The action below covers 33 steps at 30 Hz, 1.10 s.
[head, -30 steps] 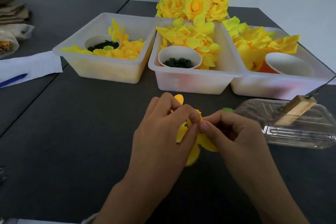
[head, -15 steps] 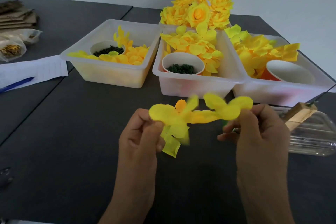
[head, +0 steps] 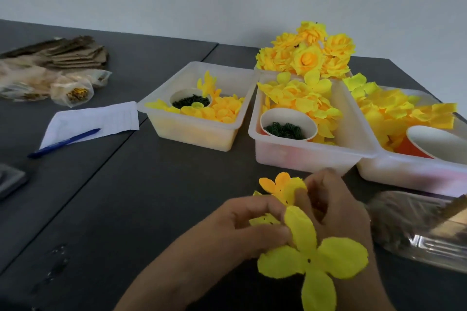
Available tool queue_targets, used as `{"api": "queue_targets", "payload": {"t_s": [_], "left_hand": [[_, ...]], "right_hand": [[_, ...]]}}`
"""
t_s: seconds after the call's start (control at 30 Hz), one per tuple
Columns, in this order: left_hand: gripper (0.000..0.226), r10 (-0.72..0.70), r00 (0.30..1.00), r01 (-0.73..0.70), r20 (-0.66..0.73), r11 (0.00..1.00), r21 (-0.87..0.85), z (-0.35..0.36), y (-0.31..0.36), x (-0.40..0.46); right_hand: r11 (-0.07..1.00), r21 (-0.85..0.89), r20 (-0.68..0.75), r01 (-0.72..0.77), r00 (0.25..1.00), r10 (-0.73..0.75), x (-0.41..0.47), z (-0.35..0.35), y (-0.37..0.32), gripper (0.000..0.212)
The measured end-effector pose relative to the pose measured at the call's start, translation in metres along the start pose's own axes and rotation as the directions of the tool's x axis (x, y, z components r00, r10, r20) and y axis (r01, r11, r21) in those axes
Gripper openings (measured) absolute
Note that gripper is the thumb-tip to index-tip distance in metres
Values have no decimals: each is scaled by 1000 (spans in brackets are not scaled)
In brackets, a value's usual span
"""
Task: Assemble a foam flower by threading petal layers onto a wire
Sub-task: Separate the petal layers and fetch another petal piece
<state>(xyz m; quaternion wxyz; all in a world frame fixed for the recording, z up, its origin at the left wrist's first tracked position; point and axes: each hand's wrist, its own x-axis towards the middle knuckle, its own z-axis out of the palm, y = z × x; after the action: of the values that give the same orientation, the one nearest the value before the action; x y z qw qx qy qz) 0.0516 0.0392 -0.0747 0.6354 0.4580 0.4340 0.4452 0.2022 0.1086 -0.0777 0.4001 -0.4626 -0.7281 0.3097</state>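
Observation:
A large yellow four-petal foam layer (head: 313, 260) with a hole in its centre hangs in front of my wrists. My left hand (head: 250, 225) pinches its top petal between thumb and fingers, with a smaller yellow layer (head: 262, 221) tucked under the fingers. My right hand (head: 338, 212) curls its fingers round a small orange-yellow petal layer (head: 279, 184) that sticks up above both hands. The two hands touch over the dark table. No wire shows; the hands and petals hide whatever lies between them.
Three translucent bins stand behind the hands: left bin (head: 192, 135), middle bin (head: 303, 158) and right bin (head: 409, 175), each holding yellow petals and a cup. Finished yellow flowers (head: 308, 54) are at the back. A clear plastic container (head: 419, 232) lies at right, paper with a blue pen (head: 63, 142) at left.
The hands, spread apart with petal layers stretched between them half a second ago, have come together again. The large yellow layer now hangs low in front. The view has tilted up and left.

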Motion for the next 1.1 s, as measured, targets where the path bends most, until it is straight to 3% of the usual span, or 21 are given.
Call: {"api": "queue_targets", "payload": {"t_s": [0.13,0.23,0.33,0.4,0.5,0.6,0.67,0.77,0.8,0.87,0.97,1.1], "left_hand": [[7,21,987,5,-160,988,157,-3,18,13],[11,53,962,24,-267,960,280,-17,27,20],[11,120,931,2,-345,942,334,-39,39,30],[10,230,864,-12,-448,899,437,-61,49,46],[13,428,690,-7,-584,810,586,-107,69,85],[16,536,563,131,-629,693,709,-148,85,124],[19,511,588,256,-627,617,744,-170,86,146],[23,281,768,443,-576,417,794,-185,84,163],[24,261,784,463,-563,358,811,-187,83,165],[25,362,762,448,-537,303,841,-186,82,163],[29,519,726,261,-451,399,879,-166,78,145],[23,624,762,-124,-172,402,907,-109,58,100]], "right_hand": [[977,176,193,-121,977,86,14,13,-10,30],[962,274,112,-6,993,-25,14,15,-13,37],[942,329,105,-64,994,31,16,13,-7,39],[945,320,67,-72,996,53,20,9,-1,42],[966,245,13,-75,997,75,19,2,11,39],[984,150,7,-92,996,92,12,-3,27,37],[992,85,21,-96,995,95,7,-5,35,38],[996,-40,85,-77,993,80,0,-6,45,43],[994,-103,85,-47,995,56,-2,-5,48,44],[975,-221,72,16,997,0,-8,-1,51,40],[938,-345,84,17,996,13,-6,11,55,32],[836,-500,34,-226,960,279,18,26,48,54]]}}
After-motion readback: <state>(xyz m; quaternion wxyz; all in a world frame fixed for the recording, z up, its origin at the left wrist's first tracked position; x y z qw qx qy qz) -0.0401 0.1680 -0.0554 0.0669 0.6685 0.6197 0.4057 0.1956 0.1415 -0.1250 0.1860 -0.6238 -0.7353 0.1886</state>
